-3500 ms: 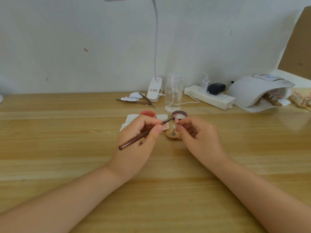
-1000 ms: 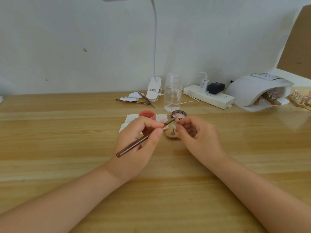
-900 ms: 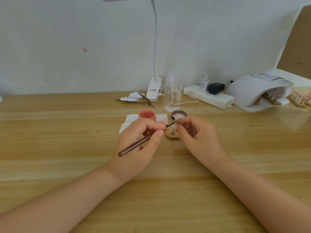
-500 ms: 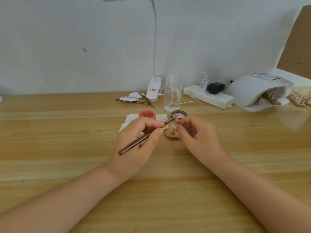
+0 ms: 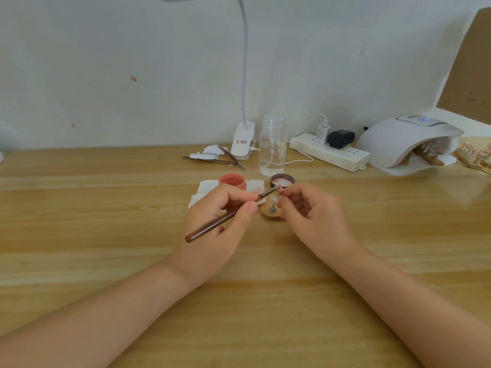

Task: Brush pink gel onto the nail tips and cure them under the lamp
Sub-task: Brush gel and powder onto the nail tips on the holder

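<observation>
Head view: left hand (image 5: 212,229) pinches the brown brush (image 5: 225,217) mid-handle like a pen, bristles at the nail tip (image 5: 273,200) on its round wooden stand (image 5: 271,214). Right hand (image 5: 316,221) has fingers curled, steadying the stand; exact contact unclear. Pink gel jar (image 5: 232,181) sits just behind, curing lamp (image 5: 409,144) well apart at right. Tip looks tiny, light and easily knocked, so best moved by the stand base.

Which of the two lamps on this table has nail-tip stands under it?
The domed white curing lamp at the far right: wooden stands with nail tips sit under its hood. The gooseneck clip lamp behind the clear bottle shelters none.
</observation>
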A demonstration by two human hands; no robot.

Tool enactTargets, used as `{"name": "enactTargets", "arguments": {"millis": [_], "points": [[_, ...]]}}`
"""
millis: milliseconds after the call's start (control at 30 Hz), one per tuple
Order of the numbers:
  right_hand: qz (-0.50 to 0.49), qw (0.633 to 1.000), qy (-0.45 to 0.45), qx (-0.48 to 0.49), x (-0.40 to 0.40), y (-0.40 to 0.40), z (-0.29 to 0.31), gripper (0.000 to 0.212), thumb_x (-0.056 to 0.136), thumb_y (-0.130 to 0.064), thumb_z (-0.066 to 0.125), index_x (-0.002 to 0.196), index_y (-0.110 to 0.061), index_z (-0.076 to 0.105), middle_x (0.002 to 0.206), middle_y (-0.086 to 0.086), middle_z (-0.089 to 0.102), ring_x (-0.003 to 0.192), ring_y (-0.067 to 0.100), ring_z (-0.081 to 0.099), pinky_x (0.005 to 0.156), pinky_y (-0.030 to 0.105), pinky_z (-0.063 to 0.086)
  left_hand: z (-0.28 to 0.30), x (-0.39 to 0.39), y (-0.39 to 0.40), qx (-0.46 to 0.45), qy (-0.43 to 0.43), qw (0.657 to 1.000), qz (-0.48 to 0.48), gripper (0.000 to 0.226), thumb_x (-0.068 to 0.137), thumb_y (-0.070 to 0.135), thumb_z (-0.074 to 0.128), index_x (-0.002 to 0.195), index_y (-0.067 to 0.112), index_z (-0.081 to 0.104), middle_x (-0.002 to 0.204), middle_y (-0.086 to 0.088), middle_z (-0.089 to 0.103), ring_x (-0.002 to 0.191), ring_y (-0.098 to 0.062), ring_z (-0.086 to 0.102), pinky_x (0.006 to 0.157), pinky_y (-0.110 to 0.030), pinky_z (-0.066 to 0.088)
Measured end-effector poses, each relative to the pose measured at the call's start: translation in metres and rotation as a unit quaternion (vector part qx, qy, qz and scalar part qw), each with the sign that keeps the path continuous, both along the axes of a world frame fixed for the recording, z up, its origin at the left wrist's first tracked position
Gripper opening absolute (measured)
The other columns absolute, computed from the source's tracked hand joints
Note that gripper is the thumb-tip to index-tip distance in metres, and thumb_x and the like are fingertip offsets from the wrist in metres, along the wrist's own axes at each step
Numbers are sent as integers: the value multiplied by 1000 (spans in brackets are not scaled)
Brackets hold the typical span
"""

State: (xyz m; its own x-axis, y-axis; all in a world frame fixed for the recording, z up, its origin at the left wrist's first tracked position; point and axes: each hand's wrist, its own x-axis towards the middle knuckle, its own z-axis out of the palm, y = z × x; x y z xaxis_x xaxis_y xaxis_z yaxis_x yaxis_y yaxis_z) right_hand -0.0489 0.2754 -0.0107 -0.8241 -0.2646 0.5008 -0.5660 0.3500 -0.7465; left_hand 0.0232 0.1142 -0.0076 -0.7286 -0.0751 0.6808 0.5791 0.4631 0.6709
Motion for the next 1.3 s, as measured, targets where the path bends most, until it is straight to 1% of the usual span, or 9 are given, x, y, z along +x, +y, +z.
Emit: {"name": "enactTargets", "arguments": {"millis": [200, 333, 533, 633, 733, 933, 1100, 1233, 1300], "points": [[0, 1000, -5, 0, 0, 1, 1, 9, 87, -10, 64, 88, -19, 66, 72, -6, 66, 69, 9, 62, 76, 32, 53, 1, 1, -4, 21, 11, 1000, 7, 8, 87, 33, 51, 85, 31, 58, 81, 0, 65, 81, -9, 63, 73, -20, 47], [-5, 1000, 5, -4, 0, 0, 0, 8, 86, -11, 65, 88, -18, 68, 72, -6, 66, 68, 11, 62, 79, 38, 52, 1, 0, 1, 62, -17, 998, -26, 11, 85, 37, 56, 91, 41, 65, 97, 14, 70, 110, -21, 63, 91, -37, 49], [-2, 1000, 16, -1, -3, 0, -2, 11, 86, -12, 65, 85, -22, 66, 67, -11, 63, 66, 7, 60, 78, 32, 51, -1, -1, -3, 21, -23, 1000, -6, 8, 86, 32, 52, 84, 30, 59, 83, 21, 68, 93, 4, 62, 77, -8, 42], [4, 1000, 18, -11, -3, 1, -1, 17, 87, -9, 65, 85, -25, 63, 68, -11, 62, 67, 7, 60, 67, 19, 50, -1, -1, -4, 31, -16, 999, 11, 10, 85, 37, 50, 86, 31, 58, 82, 10, 66, 95, -3, 62, 79, -14, 43], [3, 1000, 16, -8, -3, 1, -1, 10, 87, -10, 65, 90, -19, 67, 72, -10, 64, 68, 8, 61, 73, 28, 51, 1, 0, 0, 52, -17, 998, -19, 11, 86, 37, 54, 90, 41, 62, 95, 13, 69, 110, -19, 62, 89, -29, 48], [-2, 1000, 20, -23, -3, 1, -1, 8, 88, -11, 64, 92, -18, 66, 74, -9, 64, 69, 11, 62, 68, 29, 52, 0, 0, 0, 3, -12, 1000, 1, 17, 86, 16, 58, 86, 33, 59, 88, 28, 67, 94, 9, 61, 78, -4, 41], [-6, 999, 26, -25, -4, 1, -1, 14, 87, -9, 63, 91, -22, 63, 75, -15, 62, 71, 7, 61, 66, 23, 52, 2, 1, 0, 44, -3, 999, -8, 7, 86, 35, 54, 88, 39, 59, 84, 17, 69, 108, -11, 61, 82, -15, 46], [-8, 998, 49, -25, -4, 0, -2, 17, 86, -8, 65, 89, -24, 62, 73, -18, 60, 70, 4, 60, 63, 17, 49, 4, 3, 3, 93, 7, 995, -31, 11, 87, 30, 66, 95, 34, 60, 84, 4, 69, 82, -4, 65, 71, -14, 49], [-8, 998, 55, -24, -5, 0, -3, 18, 86, -8, 65, 89, -26, 61, 72, -18, 60, 69, 3, 59, 63, 16, 48, 4, 4, 3, 71, 4, 997, -31, 10, 87, 32, 64, 94, 39, 63, 88, 8, 70, 92, -8, 65, 74, -18, 51]]}}
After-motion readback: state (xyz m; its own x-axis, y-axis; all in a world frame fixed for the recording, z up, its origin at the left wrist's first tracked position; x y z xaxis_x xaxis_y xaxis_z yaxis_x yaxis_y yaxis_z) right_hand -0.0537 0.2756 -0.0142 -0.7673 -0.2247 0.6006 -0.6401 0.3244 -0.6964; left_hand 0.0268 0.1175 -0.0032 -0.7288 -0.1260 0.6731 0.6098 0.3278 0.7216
